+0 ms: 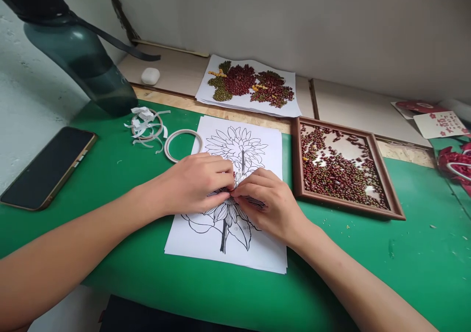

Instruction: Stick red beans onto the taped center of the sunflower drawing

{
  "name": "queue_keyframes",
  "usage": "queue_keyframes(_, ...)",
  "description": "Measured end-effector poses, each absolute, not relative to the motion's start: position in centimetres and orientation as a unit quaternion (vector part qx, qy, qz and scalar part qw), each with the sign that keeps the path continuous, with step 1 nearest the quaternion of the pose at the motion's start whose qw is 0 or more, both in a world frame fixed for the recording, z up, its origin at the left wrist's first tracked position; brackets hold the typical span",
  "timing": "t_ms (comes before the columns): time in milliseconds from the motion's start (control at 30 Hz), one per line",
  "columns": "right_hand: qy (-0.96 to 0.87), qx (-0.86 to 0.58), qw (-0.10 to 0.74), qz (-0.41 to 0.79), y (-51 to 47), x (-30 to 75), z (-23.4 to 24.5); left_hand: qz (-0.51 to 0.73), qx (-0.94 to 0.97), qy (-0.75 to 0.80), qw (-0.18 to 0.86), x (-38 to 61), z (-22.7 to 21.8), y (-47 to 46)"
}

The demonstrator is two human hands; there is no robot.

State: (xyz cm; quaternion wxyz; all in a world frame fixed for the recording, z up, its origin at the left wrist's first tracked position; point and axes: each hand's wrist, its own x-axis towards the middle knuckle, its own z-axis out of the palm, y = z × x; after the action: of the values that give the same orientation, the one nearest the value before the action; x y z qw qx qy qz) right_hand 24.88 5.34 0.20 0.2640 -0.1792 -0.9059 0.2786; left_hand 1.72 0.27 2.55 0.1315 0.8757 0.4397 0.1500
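Observation:
A white sheet with a black line drawing of flowers (235, 253) lies in front of me. Over its lower flower, my left hand (198, 182) is closed, thumb and fingers pinched together. My right hand (270, 199) meets it there, its fingertips also pinched and touching or nearly touching the left ones. Something small and reddish shows between the fingertips, too hidden to name. To the right is a brown wooden frame (390, 185) holding loose red and green beans (338, 177). A roll of double-sided tape (170, 148) lies at the sheet's upper left edge, near my left hand.
Behind the drawing are papers with a bean picture (239, 80). At left stand a dark bottle (91, 67) and a phone (49, 167). Peeled white strips (142, 121) lie on another tape ring. A small white case (150, 76) rests on the ledge; red-printed cards (439, 124) are far right.

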Motion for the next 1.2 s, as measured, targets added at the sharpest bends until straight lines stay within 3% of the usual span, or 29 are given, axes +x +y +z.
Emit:
queue_keyframes(367,-0.893,-0.180,0.280,0.304,5.30,24.89,0.14,0.144,0.873,0.445,0.136,1.60,2.51,0.30)
queue_keyframes(867,-0.809,-0.288,0.256,0.445,5.33,24.94,0.17,0.136,0.873,0.447,0.142,1.64,2.44,0.50)
queue_keyframes(1200,-0.830,-0.272,0.267,0.408,5.29,24.69,-0.32,0.134,0.874,0.444,0.143,1.67,2.45,0.45)
